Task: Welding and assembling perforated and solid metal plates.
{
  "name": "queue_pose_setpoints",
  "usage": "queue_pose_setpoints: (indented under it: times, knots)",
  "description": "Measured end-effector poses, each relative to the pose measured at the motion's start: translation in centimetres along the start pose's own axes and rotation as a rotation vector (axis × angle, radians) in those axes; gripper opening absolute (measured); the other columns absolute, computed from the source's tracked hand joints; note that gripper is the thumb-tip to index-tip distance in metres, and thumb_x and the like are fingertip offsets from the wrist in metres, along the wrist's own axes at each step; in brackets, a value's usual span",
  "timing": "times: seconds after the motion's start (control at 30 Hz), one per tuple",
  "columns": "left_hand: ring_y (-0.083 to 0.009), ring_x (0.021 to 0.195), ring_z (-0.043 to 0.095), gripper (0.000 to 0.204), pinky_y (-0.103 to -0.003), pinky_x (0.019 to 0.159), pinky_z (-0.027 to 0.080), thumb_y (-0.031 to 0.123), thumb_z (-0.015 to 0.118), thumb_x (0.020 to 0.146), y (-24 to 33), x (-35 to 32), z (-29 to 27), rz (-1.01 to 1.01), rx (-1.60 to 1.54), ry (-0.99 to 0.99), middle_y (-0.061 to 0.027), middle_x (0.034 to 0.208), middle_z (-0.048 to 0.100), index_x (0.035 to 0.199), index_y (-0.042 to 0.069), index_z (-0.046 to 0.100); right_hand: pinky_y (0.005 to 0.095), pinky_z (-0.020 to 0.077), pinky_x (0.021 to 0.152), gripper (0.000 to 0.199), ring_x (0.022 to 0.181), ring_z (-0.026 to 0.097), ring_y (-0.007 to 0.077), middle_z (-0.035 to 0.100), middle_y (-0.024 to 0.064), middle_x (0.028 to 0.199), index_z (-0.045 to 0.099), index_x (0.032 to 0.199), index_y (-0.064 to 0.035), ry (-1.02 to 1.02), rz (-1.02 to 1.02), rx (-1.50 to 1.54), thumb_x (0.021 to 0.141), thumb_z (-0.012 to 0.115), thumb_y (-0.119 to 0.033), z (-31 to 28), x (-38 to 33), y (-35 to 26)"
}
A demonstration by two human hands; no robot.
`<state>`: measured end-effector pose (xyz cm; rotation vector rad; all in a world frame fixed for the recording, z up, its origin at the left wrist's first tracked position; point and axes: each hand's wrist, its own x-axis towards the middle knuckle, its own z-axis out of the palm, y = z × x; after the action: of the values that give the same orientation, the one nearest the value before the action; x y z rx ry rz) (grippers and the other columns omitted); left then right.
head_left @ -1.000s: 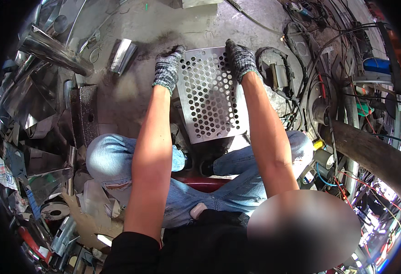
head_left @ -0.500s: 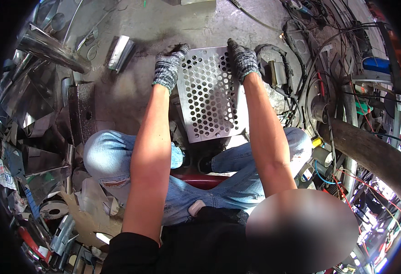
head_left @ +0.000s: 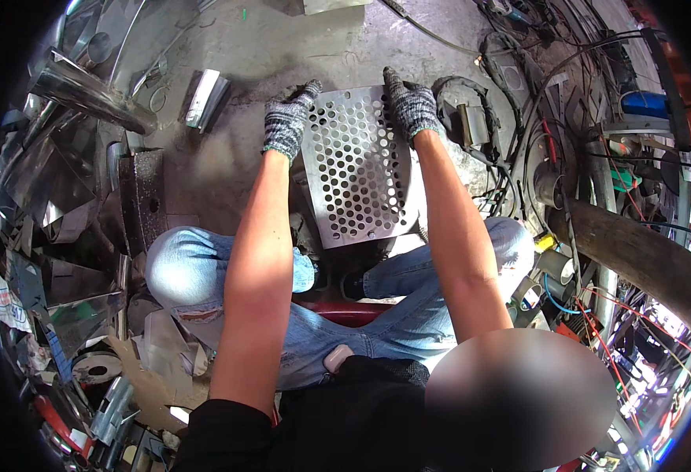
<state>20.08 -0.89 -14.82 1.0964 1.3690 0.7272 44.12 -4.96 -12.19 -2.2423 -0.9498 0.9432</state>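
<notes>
A perforated metal sheet [head_left: 357, 169], silver with rows of round holes, lies on the concrete floor in front of my knees. My left hand [head_left: 286, 122], in a grey knitted glove, grips the sheet's far left corner. My right hand [head_left: 411, 106], gloved the same way, grips its far right corner. Both forearms reach forward over my jeans-clad legs. The sheet's near edge sits just above a red stool [head_left: 345, 311] between my legs.
A short shiny metal channel piece [head_left: 204, 98] lies on the floor to the left. Bent steel sheets and a tube [head_left: 86, 90] pile up along the left. Cables, a coil and tools [head_left: 511, 102] crowd the right, beside a thick rusty pipe [head_left: 637, 256].
Both hands stay on the sheet's far corners. The sheet and hands have shifted slightly; the grip looks unchanged.
</notes>
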Motion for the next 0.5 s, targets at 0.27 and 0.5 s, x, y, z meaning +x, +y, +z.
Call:
queue_pose_setpoints:
  times: [0.27,0.5]
  knots:
    - [-0.0115,0.082,0.062,0.027,-0.030,0.080,0.048,0.029,0.080,0.090,-0.3,0.0,0.6,0.070,-0.140,0.070,-0.0012,0.094,0.075,0.099,0.004,0.078,0.0461,0.0492,0.100,0.073,0.111,0.067,0.0427,0.071,0.0291,0.112,0.074,0.109,0.0064,0.221,-0.138,-0.154,0.093,0.056,-0.062,0.3,-0.9,0.1]
    - [-0.0131,0.092,0.068,0.028,-0.031,0.089,0.051,0.025,0.078,0.091,-0.5,-0.3,0.4,0.108,-0.156,0.012,-0.0051,0.106,0.077,0.107,0.002,0.077,0.0436,0.0500,0.100,0.070,0.112,0.067,0.0410,0.071,0.0276,0.112,0.073,0.113,0.0067,0.150,-0.042,-0.018,0.091,0.061,-0.059,-0.1,-1.1,-0.2]
